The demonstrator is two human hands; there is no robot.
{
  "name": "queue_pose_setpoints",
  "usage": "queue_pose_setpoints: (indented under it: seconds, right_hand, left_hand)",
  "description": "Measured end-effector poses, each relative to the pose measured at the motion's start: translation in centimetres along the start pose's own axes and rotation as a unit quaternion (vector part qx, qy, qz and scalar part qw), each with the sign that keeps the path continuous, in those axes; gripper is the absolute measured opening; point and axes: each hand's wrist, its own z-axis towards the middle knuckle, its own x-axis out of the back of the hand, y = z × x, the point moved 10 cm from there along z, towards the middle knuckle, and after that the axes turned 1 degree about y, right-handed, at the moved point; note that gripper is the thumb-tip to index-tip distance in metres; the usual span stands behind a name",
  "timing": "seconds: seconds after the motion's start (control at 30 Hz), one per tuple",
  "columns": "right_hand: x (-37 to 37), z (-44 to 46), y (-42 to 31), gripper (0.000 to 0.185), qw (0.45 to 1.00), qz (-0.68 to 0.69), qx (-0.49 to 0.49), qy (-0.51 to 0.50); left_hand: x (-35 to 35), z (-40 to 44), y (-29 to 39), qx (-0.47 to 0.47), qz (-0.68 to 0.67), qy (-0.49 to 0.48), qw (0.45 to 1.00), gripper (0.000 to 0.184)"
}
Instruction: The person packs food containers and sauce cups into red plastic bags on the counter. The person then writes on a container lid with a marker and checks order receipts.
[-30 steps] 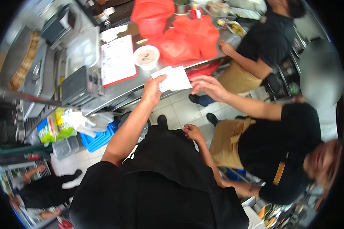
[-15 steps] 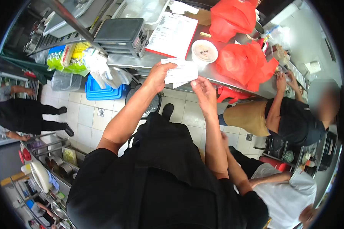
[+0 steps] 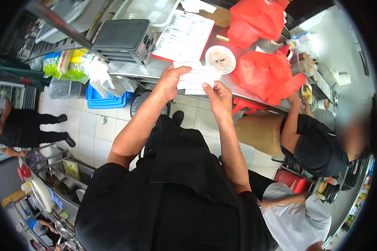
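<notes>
Several white paper slips (image 3: pixel 193 78) are fanned out over the front edge of the steel counter. My left hand (image 3: pixel 170 83) is closed on their left side, its thumb lying on top. On the right, my right hand (image 3: pixel 219 98) pinches the lower corner of the slips between thumb and fingers. Just beyond the slips stands a round white lidded tub (image 3: pixel 220 62) with dark marks on its lid. A knotted red plastic bag (image 3: pixel 259 75) sits to the right of the tub. Behind the slips lies a printed sheet (image 3: pixel 184 35) on a red-edged board.
A second red bag (image 3: pixel 255 23) is farther back. A black-topped drawer unit (image 3: pixel 120 35) stands on the left. Below are a blue lidded bin (image 3: pixel 107 98) and a black stool (image 3: pixel 148 104). One co-worker (image 3: pixel 310 142) works at right; people also stand at lower right and far left.
My right hand's thumb now presses on the slips, and they are spread differently. The co-worker at right has shifted their hands lower. The person in white has moved slightly left and down.
</notes>
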Motion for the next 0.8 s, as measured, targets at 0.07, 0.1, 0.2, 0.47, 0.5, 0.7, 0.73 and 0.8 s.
queue_pose_setpoints:
  seconds: [0.07, 0.1, 0.2, 0.47, 0.5, 0.7, 0.73, 0.8]
  right_hand:
    - [1.4, 0.4, 0.1, 0.016, 1.0, 0.01, -0.011, 0.017]
    - [2.3, 0.4, 0.0, 0.016, 0.999, 0.01, -0.011, 0.031]
    - [5.5, -0.1, 0.0, 0.015, 0.996, 0.014, -0.02, 0.082]
    - [17.0, -8.4, -1.6, 0.014, 0.956, 0.108, 0.028, 0.273]
    - [18.5, -10.4, -1.8, 0.016, 0.945, 0.11, 0.034, 0.306]
    - [24.3, -23.8, -2.2, 0.02, 0.88, 0.121, 0.074, 0.454]
    - [24.7, -25.9, -2.2, 0.02, 0.867, 0.13, 0.074, 0.476]
    - [25.8, -29.5, -2.3, 0.02, 0.844, 0.141, 0.081, 0.511]
  left_hand:
    - [-1.5, 0.9, -0.3, 0.012, 0.0, -0.018, 1.0, 0.029]
    - [-2.4, 1.4, -0.6, 0.019, -0.003, -0.028, 0.999, 0.03]
    - [-4.8, 3.1, -1.9, 0.026, -0.004, -0.071, 0.997, 0.031]
    - [-13.6, 2.6, -6.4, 0.086, 0.074, -0.169, 0.979, 0.039]
    - [-14.8, 2.0, -7.4, 0.096, 0.082, -0.185, 0.975, 0.039]
    - [-21.4, -4.4, -15.5, 0.182, 0.131, -0.315, 0.922, 0.044]
    - [-22.4, -5.7, -16.9, 0.19, 0.131, -0.333, 0.914, 0.044]
    - [-24.4, -8.3, -19.2, 0.205, 0.136, -0.364, 0.898, 0.043]
